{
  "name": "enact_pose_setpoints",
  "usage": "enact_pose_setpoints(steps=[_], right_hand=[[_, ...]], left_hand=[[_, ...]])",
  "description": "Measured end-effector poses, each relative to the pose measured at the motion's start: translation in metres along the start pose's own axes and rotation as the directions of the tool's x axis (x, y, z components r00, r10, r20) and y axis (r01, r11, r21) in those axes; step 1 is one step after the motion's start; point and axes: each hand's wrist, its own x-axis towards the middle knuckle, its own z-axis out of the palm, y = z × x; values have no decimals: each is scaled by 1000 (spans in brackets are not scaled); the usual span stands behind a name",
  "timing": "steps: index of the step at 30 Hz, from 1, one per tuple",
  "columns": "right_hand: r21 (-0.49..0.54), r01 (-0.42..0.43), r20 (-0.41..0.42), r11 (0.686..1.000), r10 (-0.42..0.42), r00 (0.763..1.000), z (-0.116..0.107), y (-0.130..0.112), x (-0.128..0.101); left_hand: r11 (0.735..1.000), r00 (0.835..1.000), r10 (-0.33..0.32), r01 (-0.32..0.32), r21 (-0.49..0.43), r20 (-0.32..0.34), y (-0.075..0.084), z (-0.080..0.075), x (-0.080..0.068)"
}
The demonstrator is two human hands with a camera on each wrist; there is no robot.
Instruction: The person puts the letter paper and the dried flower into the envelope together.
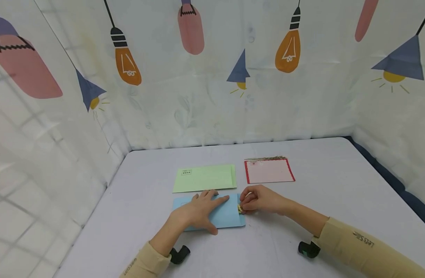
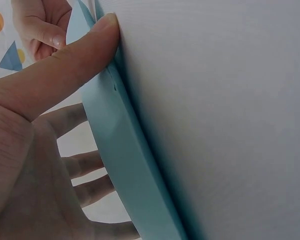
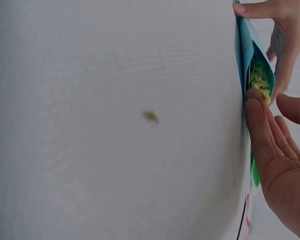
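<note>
blue envelope [image 1: 223,216] flat on surface [image 1: 337,200] | L hand [image 1: 198,210] fingers straight, pressing it | R hand [image 1: 259,199] fingers pinching yellow card [image 1: 239,209] at its mouth

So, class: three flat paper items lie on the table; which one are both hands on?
The blue envelope, nearest the person: left hand lies flat on it, right hand at its open end.

Matt blue paper envelope [image 1: 226,214]
</note>
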Motion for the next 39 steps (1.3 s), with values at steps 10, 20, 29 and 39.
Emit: enact_pose_setpoints(steps=[10, 20, 29, 39], right_hand=[[83, -6, 51, 997, 1, 999, 2, 0, 2], [132, -18, 91, 991, 6, 996, 4, 0, 0], [138, -31, 109, 990, 16, 994, 3, -1, -1], [147, -34, 94, 989, 20, 995, 3, -1, -4]], left_hand=[[1000, 1000, 2, -2, -5, -9, -1, -1, 0], [1000, 1000, 11, -11, -19, -10, 1, -1, -1], [1000, 1000, 7, -7, -16, -11, 1, -1, -1], [1000, 1000, 5, -6, -20, -14, 2, -1, -2]])
